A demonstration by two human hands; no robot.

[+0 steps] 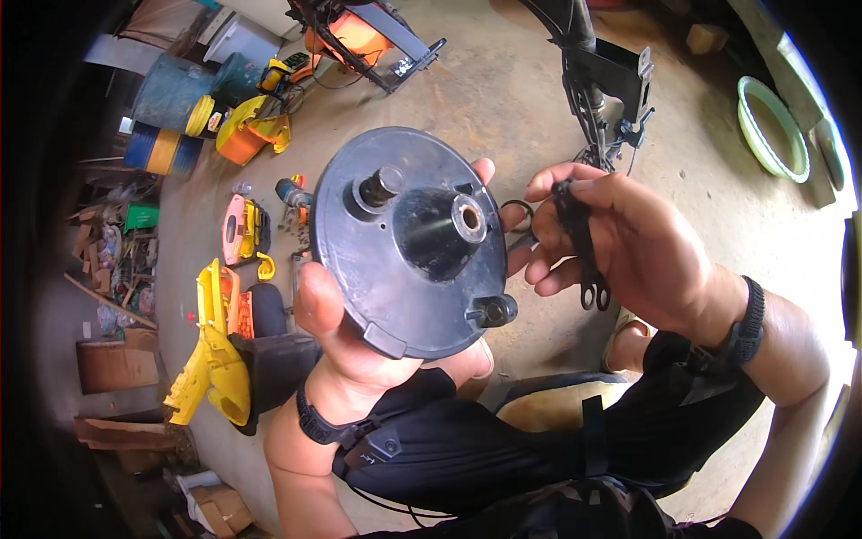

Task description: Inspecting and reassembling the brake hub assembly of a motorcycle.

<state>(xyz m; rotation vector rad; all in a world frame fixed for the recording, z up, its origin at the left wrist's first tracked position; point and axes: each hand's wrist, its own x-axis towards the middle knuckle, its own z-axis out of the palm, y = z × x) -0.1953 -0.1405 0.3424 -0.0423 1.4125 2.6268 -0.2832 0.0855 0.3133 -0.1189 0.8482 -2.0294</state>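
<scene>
A black round brake backing plate [359,256] is held up in front of me, tilted, with a raised cone and a metal-lined hole at its centre. My left hand [337,337] is closed around it, thumb at the lower left edge and fingertips showing past the right edge. One short stud stands at its upper left, another lug at the lower right. Just right of the plate, my right hand [642,242] pinches a small black brake lever arm [581,234] with a looped lower end. Beside the fingertips of both hands is a thin dark ring [516,214]; which fingers hold it I cannot tell.
A black vehicle frame with cables [584,85] stands ahead on the concrete floor. At left lie yellow body panels [220,355], a drill [292,193], a pink-and-yellow part [238,229] and drums [171,94]. A pale green basin [772,130] sits at far right.
</scene>
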